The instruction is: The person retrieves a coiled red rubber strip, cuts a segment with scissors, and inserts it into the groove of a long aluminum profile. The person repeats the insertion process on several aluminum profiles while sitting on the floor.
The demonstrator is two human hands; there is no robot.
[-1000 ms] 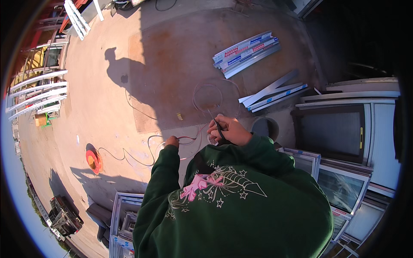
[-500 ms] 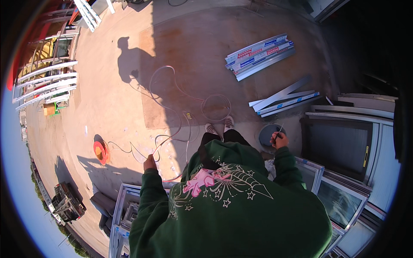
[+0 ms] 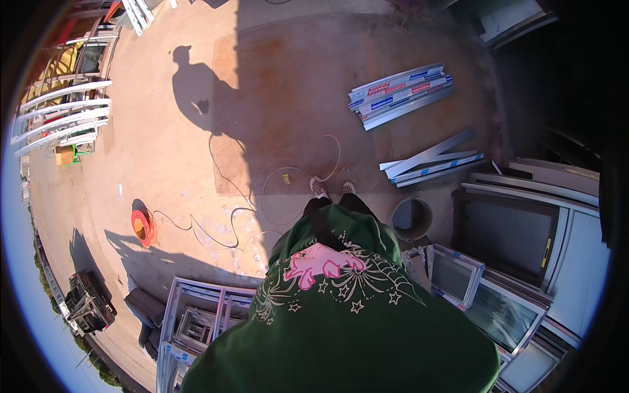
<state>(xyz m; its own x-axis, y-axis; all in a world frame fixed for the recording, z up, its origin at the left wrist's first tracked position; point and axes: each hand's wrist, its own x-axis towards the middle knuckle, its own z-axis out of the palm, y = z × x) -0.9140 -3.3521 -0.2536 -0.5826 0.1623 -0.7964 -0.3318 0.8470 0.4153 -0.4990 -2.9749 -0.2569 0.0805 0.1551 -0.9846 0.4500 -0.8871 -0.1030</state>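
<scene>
Neither of my hands shows; only the shoulders and front of my green printed sweatshirt (image 3: 308, 327) are in view. My checked shoes (image 3: 317, 188) stand on the concrete. A thin cable (image 3: 265, 190) lies in loose loops by my feet and runs left toward an orange-red reel (image 3: 143, 227). To the right of my legs is a round grey bucket-like container (image 3: 429, 219) with a dark inside. What my hands hold, if anything, is hidden.
Wrapped metal profiles (image 3: 401, 95) are stacked ahead to the right, with loose strips (image 3: 432, 164) nearer. Framed window panels (image 3: 458, 272) and a dark screen door (image 3: 508, 229) lie at my right. More frames (image 3: 196, 321) stand at my left. A small yellow object (image 3: 286, 178) lies near my feet.
Both hands have gone out of view; the left was at the cable and the right held a thin thing over the container. The cable loops have shifted and spread differently on the ground.
</scene>
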